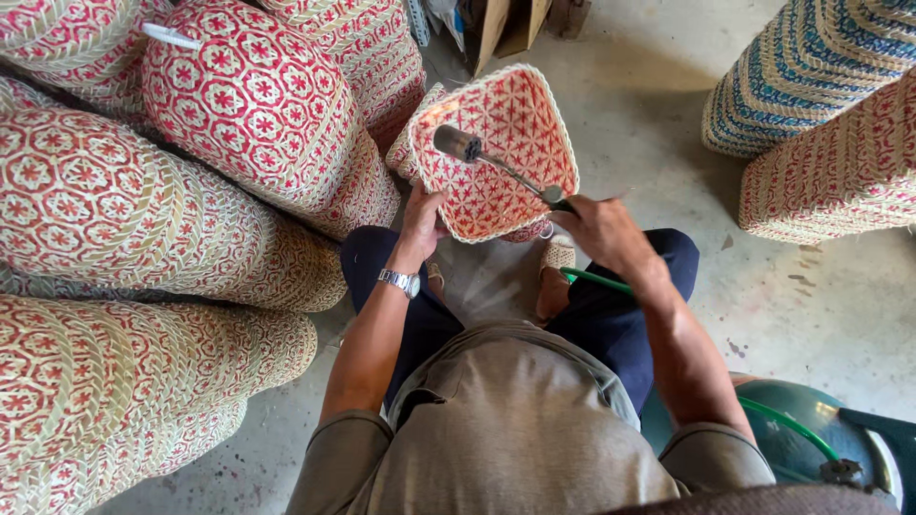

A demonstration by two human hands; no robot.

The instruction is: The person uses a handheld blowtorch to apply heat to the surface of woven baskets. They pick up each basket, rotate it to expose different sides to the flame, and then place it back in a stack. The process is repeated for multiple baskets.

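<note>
At the centre top of the frame, the left hand [423,217] has its grip closed on the lower rim of a red and white woven basket [496,153], tilting the opening up so the inside is reachable. The right hand [596,227] grips a gas torch [496,167], nozzle inside the basket. A green hose [763,412] runs to the gas cylinder [811,443] at lower right. Finished baskets [143,200] lie stacked at left.

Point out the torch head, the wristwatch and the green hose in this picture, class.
torch head [458,143]: head view, on the dark nozzle over the basket.
wristwatch [400,280]: head view, on its metal band at the left wrist.
green hose [596,279]: head view, on the stretch below the right hand.
</note>
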